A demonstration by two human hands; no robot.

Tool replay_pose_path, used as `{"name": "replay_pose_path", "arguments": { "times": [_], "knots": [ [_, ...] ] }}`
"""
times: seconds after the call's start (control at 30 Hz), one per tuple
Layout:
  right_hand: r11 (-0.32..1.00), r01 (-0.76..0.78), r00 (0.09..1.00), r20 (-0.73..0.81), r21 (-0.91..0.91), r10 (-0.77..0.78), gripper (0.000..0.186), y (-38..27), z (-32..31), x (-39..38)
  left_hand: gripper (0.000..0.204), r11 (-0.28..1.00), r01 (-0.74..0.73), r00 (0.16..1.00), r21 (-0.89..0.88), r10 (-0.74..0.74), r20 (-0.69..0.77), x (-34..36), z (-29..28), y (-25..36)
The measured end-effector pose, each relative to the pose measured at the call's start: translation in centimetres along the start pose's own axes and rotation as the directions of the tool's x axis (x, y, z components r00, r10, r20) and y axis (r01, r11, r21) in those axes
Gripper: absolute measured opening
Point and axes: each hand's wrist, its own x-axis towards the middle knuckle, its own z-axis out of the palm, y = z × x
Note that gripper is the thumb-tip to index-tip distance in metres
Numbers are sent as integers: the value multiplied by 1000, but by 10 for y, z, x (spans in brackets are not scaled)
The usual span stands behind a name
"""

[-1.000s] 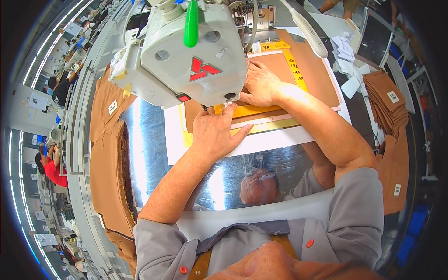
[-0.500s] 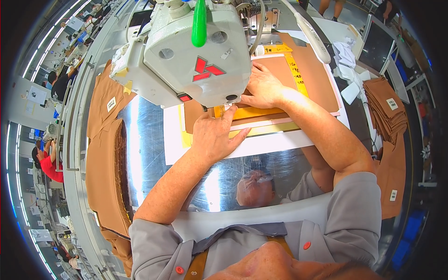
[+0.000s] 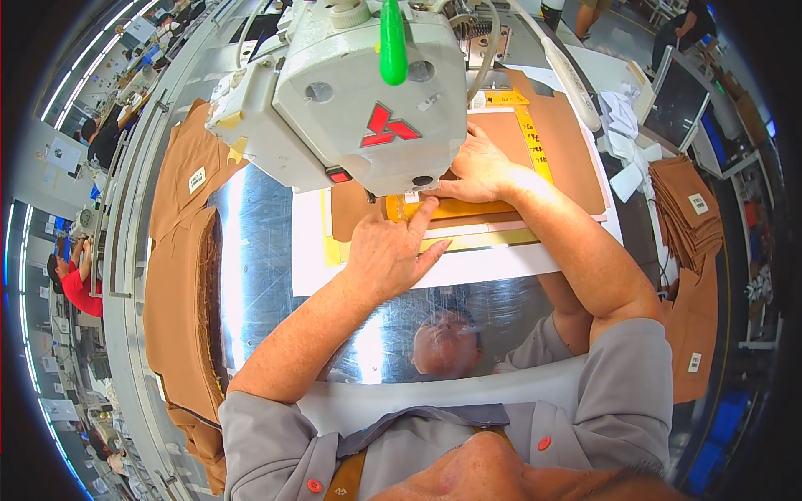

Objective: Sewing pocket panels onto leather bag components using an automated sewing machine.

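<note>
A flat template with yellow tape strips holds brown fabric on a white sheet beneath the sewing machine head. My left hand lies at its near edge, thumb and index finger spread. The index fingertip is beside a small white piece on the tape, close to the machine's underside. My right hand rests on the fabric and tape, just right of the machine head, thumb apart from the fingers. The machine partly hides its fingertips. I see nothing held in either hand.
A thick stack of brown fabric pieces lies left of the shiny metal table. More folded brown pieces sit at the right, near a dark screen. A green handle hangs before the machine head.
My left index finger has shifted slightly right and straightened across the tape near the small white piece. My right hand stays beside the machine head. The head view has shifted a little.
</note>
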Motion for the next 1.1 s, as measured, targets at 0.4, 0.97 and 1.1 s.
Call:
{"name": "replay_pose_path", "arguments": {
  "times": [0.4,0.97,1.1],
  "knots": [
    [1000,-8,1000,22,5,8,88,-2,-3,-1,61,999,50,986,-17,-46,158,4,-7,6],
    [999,-20,993,-119,-40,15,55,-5,7,1,80,985,17,974,170,-54,218,17,1,28],
    [998,-26,994,-103,-55,20,55,-4,12,4,82,991,-8,982,132,-17,189,15,0,26]
  ]
}}
